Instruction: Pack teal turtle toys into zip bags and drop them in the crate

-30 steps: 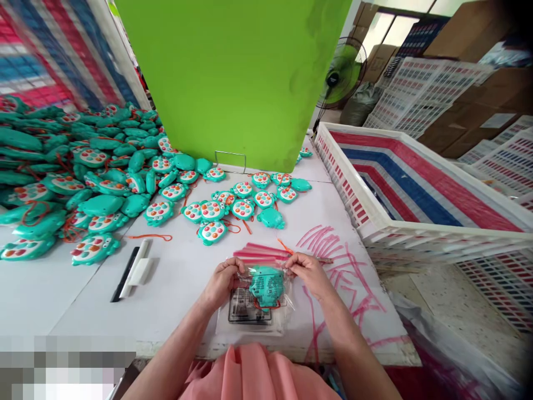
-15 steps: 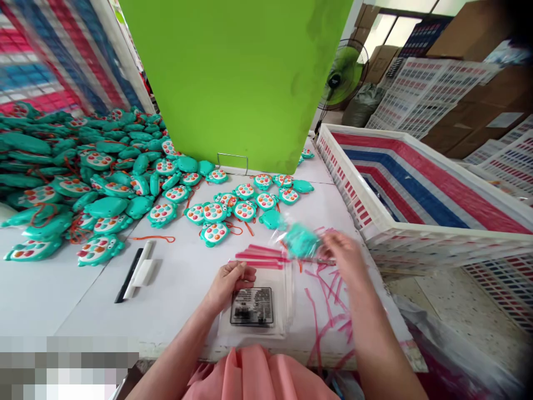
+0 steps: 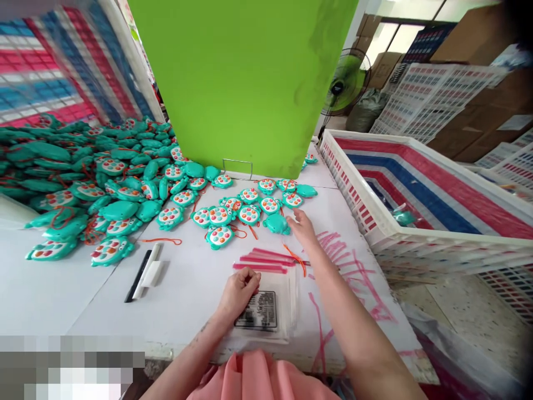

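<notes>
My left hand [image 3: 242, 289] rests with curled fingers on a stack of clear plastic bags [image 3: 285, 311] printed with a black text panel. Whether its fingertips pinch a bag is hidden. My right hand [image 3: 302, 226] is stretched forward with its fingers apart, right at the edge of a teal crab-shaped toy [image 3: 276, 224] lying face down. Beyond it, several similar toys lie face up, such as one toy [image 3: 219, 237] with a white face and coloured buttons. Pink strips [image 3: 262, 259] lie just above the bags, and an orange cord loop [image 3: 297, 258] is under my right forearm.
A big heap of teal toys [image 3: 120, 211] covers the left side. A green board [image 3: 245, 83] stands at the back. On the right, a white crate [image 3: 416, 233] with striped lining holds a teal item in clear wrap [image 3: 403, 215]. Markers [image 3: 139, 275] lie at left.
The bagged teal toy has left my right hand, and a wrapped teal item now shows in the crate. My right hand has moved left and forward to the face-down toy.
</notes>
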### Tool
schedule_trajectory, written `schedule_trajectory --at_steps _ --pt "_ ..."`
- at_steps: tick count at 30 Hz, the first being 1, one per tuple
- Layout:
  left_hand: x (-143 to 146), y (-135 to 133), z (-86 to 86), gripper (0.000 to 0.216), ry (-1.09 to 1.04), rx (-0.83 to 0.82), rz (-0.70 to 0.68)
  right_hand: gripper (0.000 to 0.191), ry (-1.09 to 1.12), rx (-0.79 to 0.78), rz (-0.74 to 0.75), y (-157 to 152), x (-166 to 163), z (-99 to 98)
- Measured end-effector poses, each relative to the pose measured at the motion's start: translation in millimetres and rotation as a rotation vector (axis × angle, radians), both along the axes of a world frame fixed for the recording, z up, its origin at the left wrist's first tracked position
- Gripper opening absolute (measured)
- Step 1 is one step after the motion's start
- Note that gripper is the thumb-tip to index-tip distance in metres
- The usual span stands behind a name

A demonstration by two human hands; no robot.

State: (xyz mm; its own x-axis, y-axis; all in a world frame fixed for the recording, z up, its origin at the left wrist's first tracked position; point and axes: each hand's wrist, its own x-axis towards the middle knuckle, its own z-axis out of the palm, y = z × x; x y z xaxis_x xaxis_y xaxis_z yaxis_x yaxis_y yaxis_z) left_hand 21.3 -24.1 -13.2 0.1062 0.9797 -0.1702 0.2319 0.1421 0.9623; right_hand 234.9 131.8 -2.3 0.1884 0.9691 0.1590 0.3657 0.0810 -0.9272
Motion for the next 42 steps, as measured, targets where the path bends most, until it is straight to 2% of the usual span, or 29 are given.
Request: schedule_trajectory --at_steps 2,5,9,11,13,15,18,21,25,29,34,38,42 --pt "0.5 -2.5 -0.9 0.03 0.082 0.05 0.001 0.061 -0.039 -0.037 0.026 7.1 -9.6 -4.2" --pt "0.6 -8.3 0.2 0.028 0.158 0.129 -0.003 0.071 -0.08 -0.064 0.067 1.4 -20.7 -5.3" --pt "-1.8 -17.2 4.0 0.025 0.201 0.344 -0.071 0.06 -0.073 -0.062 0.142 -22.9 -25.2 1.2" --pt "-3.4 -18.1 5.2 0.021 0.275 0.489 -0.082 0.054 0.076 -0.065 0.194 -36.4 -22.5 10.8" --pt "-4.3 -15.3 5.4 0.015 0.419 0.569 -0.081 0.048 0.355 -0.049 0.258 -49.3 -18.1 25.4" --pt "-3.4 -10.1 4.9 0.012 0.612 0.576 -0.083 0.045 0.611 -0.013 0.322 -61.6 -13.9 42.1" --pt "1.1 -2.2 4.9 0.016 0.89 0.547 -0.117 0.052 0.707 -0.003 0.384 -77.4 -11.2 60.3" --pt "7.4 2.0 5.8 0.016 1.077 0.525 -0.152 0.048 0.595 -0.07 0.379 -87.9 -14.4 59.9" --pt "12.5 1.9 4.1 0.015 1.17 0.544 -0.145 0.04 0.387 -0.065 0.357 -91.1 -21.9 37.8" --pt "11.7 -0.2 -0.6 0.01 1.109 0.593 -0.159 0.037 0.19 -0.027 0.306 -86.1 -25.3 16.4" --pt "7.3 -1.0 -3.8 0.016 0.959 0.664 -0.177 0.034 0.018 -0.057 0.281 -87.7 -30.1 7.5" --pt "5.3 -3.0 -3.3 0.017 0.937 0.72 -0.123 0.037 -0.075 -0.051 0.371 -97.4 -40.5 9.4" --pt "5.6 -5.5 -1.1 0.012 0.899 0.771 0.014 0.02 -0.183 0.036 0.574 -102.3 -49.4 11.6"
